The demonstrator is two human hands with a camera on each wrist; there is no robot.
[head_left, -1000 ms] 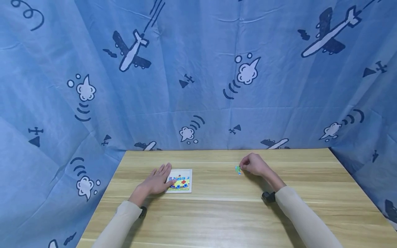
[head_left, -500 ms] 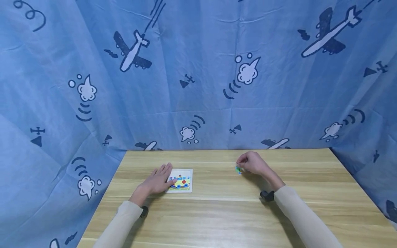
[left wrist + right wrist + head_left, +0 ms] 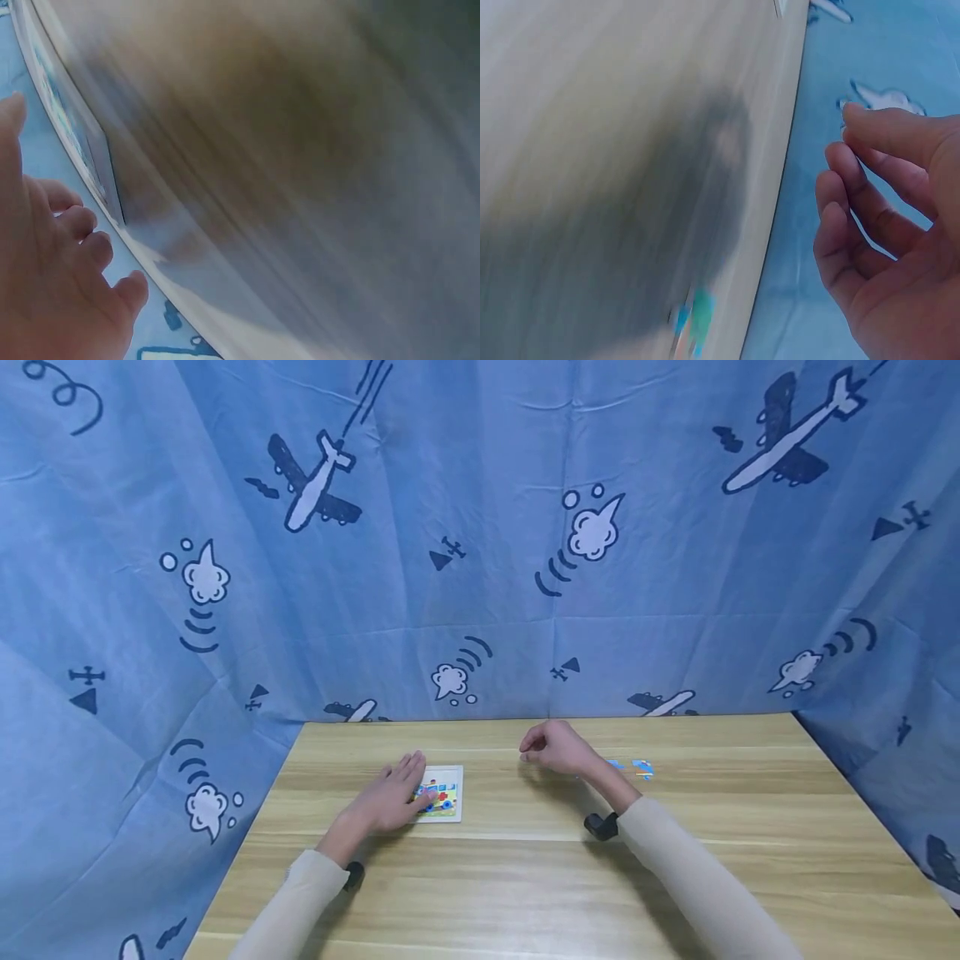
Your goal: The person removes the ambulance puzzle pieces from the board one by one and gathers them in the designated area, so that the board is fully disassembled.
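A framed picture puzzle (image 3: 448,776) showing a yellow vehicle with a red cross lies at left of centre. My left hand (image 3: 386,797) rests on its left side, fingers extended and thumb across the picture. In the left wrist view the puzzle's edge (image 3: 97,146) shows beyond that hand. To the right, my right hand (image 3: 558,747) is above the table with thumb and forefinger brought together. In the right wrist view no piece shows at those fingertips; one could be hidden. Loose puzzle pieces (image 3: 642,768) lie right of this hand, and the forearm partly covers some.
A wooden table (image 3: 480,893) bears everything. Its back edge meets a blue curtain (image 3: 495,568) printed with planes and clouds, which also hangs at both sides. Green and blue pieces (image 3: 700,319) show on the table in the right wrist view.
My right hand has left the green piece it was touching and moved left towards the puzzle. Loose pieces at the right have come into view. The left hand stays on the puzzle.
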